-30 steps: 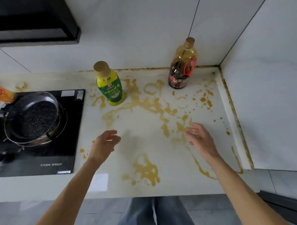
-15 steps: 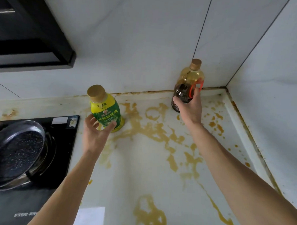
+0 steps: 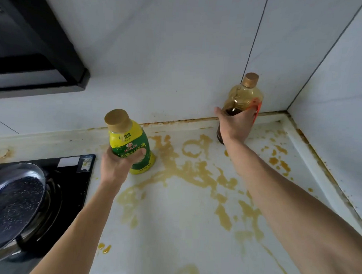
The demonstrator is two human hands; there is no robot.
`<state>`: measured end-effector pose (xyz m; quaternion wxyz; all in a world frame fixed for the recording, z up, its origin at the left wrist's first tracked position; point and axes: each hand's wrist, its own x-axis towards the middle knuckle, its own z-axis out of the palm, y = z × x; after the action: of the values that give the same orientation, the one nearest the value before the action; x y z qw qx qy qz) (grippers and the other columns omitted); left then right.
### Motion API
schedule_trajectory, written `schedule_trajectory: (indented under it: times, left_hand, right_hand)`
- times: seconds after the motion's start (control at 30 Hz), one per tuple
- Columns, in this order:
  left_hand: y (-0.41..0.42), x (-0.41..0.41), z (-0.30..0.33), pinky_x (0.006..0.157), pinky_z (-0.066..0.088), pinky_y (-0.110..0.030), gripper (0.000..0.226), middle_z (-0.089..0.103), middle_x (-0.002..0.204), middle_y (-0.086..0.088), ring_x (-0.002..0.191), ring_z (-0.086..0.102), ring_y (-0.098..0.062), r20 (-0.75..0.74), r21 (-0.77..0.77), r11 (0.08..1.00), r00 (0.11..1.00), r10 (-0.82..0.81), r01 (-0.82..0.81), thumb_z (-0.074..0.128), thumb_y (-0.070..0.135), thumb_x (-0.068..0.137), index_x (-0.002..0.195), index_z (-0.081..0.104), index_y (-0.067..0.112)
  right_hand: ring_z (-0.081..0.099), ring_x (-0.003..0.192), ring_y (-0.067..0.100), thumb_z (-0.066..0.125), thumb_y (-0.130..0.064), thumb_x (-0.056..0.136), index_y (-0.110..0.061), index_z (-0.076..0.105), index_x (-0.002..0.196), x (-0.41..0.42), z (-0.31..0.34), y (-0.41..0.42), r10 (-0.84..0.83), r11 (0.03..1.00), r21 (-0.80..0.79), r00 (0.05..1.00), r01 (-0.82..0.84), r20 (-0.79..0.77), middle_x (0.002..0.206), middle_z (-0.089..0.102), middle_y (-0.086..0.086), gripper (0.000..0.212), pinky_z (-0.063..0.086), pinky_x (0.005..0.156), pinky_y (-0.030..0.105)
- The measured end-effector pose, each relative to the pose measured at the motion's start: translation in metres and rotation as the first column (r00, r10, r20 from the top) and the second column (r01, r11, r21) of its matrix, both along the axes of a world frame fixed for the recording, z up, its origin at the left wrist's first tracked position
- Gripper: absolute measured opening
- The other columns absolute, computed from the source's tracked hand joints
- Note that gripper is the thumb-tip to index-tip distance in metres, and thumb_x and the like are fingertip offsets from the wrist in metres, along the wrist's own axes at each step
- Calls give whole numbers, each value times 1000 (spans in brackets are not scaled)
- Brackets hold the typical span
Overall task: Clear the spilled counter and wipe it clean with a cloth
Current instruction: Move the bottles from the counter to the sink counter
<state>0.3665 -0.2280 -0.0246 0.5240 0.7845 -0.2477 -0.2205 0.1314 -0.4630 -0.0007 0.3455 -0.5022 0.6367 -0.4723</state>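
A white counter [image 3: 172, 228] is streaked with yellow-brown spilled liquid [image 3: 187, 170]. My left hand [image 3: 117, 165] is wrapped around a yellow bottle with a green label and tan cap [image 3: 128, 141], which stands tilted slightly near the stove. My right hand [image 3: 236, 124] grips the lower half of an amber bottle with dark liquid and a tan cap [image 3: 246, 96], standing by the back wall near the corner. No cloth is in sight.
A black cooktop [image 3: 71, 186] lies at the left with a dark frying pan [image 3: 11, 204] on it. A black range hood [image 3: 35, 49] hangs at the upper left. White tiled walls [image 3: 179, 54] close the back and right sides.
Both hands have reached forward from mid-counter and closed around the two bottles. The view has moved closer to the back wall.
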Motion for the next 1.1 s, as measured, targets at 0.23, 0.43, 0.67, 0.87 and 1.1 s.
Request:
schedule_trajectory:
  times: [0.23,0.43,0.67,0.87,1.1]
  left_hand:
    - [2,-7,10,62,53,-8,61,76,98,17,78,71,13,48,-2,1000,998,28,-28,97,33,68,122,71,23]
    - [19,-16,49,69,55,-11,64,76,92,25,82,70,14,86,-2,999,995,52,-52,96,45,63,120,72,29]
    - [78,-56,90,59,48,-2,68,73,91,25,80,68,17,113,125,992,993,-32,18,92,55,57,117,71,29]
    - [149,-95,100,58,46,1,71,74,89,24,81,66,19,17,243,966,995,-99,92,97,49,59,119,67,25]
    - [224,-129,93,75,62,-32,70,76,90,19,81,72,2,-61,359,927,994,-90,106,91,64,49,108,68,34]
  right_hand:
    - [70,104,23,82,-41,67,-18,53,126,-22,9,6,47,999,19,995,-46,-84,107,72,-2,68,42,82,20]
    - [68,99,11,84,-48,63,-22,59,123,-53,30,43,172,985,20,979,-170,-112,108,73,-9,70,46,85,19]
    - [63,87,-14,86,-51,58,-27,67,118,-105,70,118,310,950,100,935,-296,-174,91,68,-27,67,47,79,9]
    - [59,83,-27,90,-49,59,-35,68,106,-153,98,192,403,910,199,887,-363,-223,84,67,-39,54,43,73,0]
    - [65,94,-13,92,-46,63,-30,67,121,-201,99,270,488,858,313,837,-408,-246,102,72,-22,66,44,81,7]
